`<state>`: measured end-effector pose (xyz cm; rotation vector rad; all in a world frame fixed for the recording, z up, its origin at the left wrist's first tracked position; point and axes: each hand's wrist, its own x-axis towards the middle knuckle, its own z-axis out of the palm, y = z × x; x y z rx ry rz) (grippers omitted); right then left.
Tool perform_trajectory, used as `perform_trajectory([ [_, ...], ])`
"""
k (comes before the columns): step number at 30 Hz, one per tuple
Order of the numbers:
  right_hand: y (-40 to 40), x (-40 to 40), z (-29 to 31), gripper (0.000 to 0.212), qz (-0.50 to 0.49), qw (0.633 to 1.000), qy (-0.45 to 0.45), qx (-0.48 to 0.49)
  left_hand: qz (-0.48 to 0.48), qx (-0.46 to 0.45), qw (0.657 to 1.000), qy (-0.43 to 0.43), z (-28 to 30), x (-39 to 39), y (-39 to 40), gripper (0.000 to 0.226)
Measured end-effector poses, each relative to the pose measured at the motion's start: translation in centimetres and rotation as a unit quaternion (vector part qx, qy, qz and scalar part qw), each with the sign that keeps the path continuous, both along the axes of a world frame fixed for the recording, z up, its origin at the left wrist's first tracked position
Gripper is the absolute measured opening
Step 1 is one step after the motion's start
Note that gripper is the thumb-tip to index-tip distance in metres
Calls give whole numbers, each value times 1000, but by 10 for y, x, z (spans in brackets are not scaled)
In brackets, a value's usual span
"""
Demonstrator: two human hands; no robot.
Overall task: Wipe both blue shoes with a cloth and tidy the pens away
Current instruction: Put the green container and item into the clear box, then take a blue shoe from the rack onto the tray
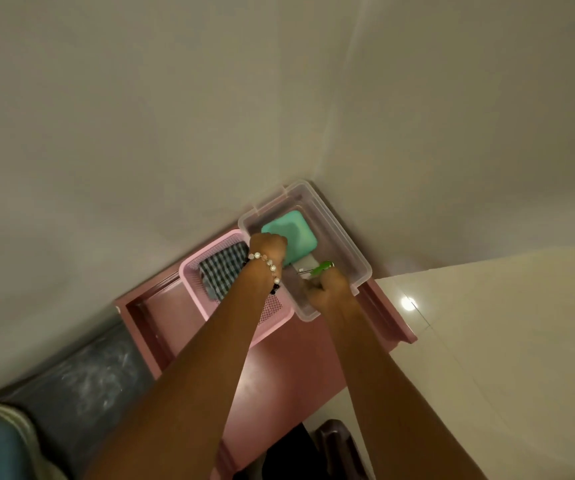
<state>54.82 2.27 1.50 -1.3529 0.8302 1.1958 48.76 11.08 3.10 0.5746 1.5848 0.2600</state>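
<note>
1. Pens are the business in hand at a pink tabletop (289,368) set into a room corner, where a person reaches forward with both arms; the blue shoes do not show in this view.
2. Pink mesh basket (194,289) sits on the tabletop just left of a clear plastic box (344,237), the two touching or nearly so; a checked cloth (223,270) lies inside the basket, partly hidden by the left forearm.
3. Teal pouch-like item (296,233), its nature unclear, rests inside the clear box toward the far end.
4. Left hand (268,249), a beaded bracelet (268,265) at its wrist, is down inside the box with the fingers curled at the teal item's near edge; whether its grip actually grasps that item cannot be told.
5. Right hand (327,287) has its grip clenched round a green pen (322,267), held low over the near end of the clear box, with a second pale pen possibly beside it.
6. Judged from this, the tidying step is under way: the next move calls for lowering the green pen into the box and releasing it clear of the teal item.
</note>
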Motion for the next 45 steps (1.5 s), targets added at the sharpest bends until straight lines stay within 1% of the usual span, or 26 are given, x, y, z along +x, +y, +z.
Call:
perform_trajectory([
  [3, -15, -11, 34, 25, 63, 997, -50, -12, -10, 17, 998, -63, 35, -30, -15, 16],
  [4, -22, -17, 44, 21, 68, 996, -64, -10, -3, 24, 997, -79, 46, -44, -22, 16],
  [6, -35, -35, 62, 15, 46, 996, -73, 14, 16, 30, 995, -95, 71, -77, -37, 17],
  [7, -42, -46, 70, 18, 41, 996, -77, 26, 14, 35, 995, -92, 79, -97, -44, 17],
  [9, -54, -71, 84, 23, 66, 994, -80, 37, 26, 47, 996, -78, 91, -141, -57, 17],
  [12, -63, -126, 111, 24, 148, 981, -117, 39, 49, 71, 996, -29, 103, -220, -77, 21],
  [15, -68, -200, 133, 27, 249, 952, -173, 39, 80, 89, 992, 25, 109, -310, -100, 21],
  [17, -72, -254, 141, 24, 320, 926, -194, 57, 107, 98, 987, 65, 109, -372, -115, 18],
  [19, -76, -308, 142, 19, 397, 892, -202, 75, 132, 107, 979, 109, 104, -432, -131, 16],
  [21, -77, -356, 133, 17, 478, 847, -212, 91, 158, 105, 970, 154, 95, -486, -149, 14],
  [23, -76, -397, 119, 16, 560, 789, -228, 103, 169, 93, 958, 210, 81, -529, -168, 13],
  [27, -74, -458, 79, 13, 698, 664, -238, 124, 172, 67, 944, 273, 53, -581, -196, 13],
  [30, -69, -490, 41, 20, 780, 561, -250, 119, 149, 47, 941, 300, 21, -596, -205, 18],
  [32, -64, -506, 18, 28, 813, 505, -265, 116, 129, 23, 938, 320, -1, -596, -206, 19],
  [36, -53, -533, -28, 49, 850, 432, -282, 110, 90, 2, 931, 355, -42, -585, -206, 31],
  [38, -52, -546, -51, 56, 871, 380, -297, 94, 91, -8, 922, 375, -57, -580, -207, 35],
  [40, -55, -553, -64, 50, 880, 332, -330, 84, 106, -7, 913, 393, -66, -579, -206, 32],
  [41, -55, -556, -65, 43, 877, 317, -352, 81, 109, -7, 909, 403, -66, -581, -204, 29],
  [43, -55, -554, -61, 31, 870, 298, -384, 87, 100, -10, 901, 421, -65, -582, -202, 25],
  [45, -56, -545, -53, 28, 867, 297, -388, 100, 87, 0, 896, 435, -58, -580, -203, 23],
])
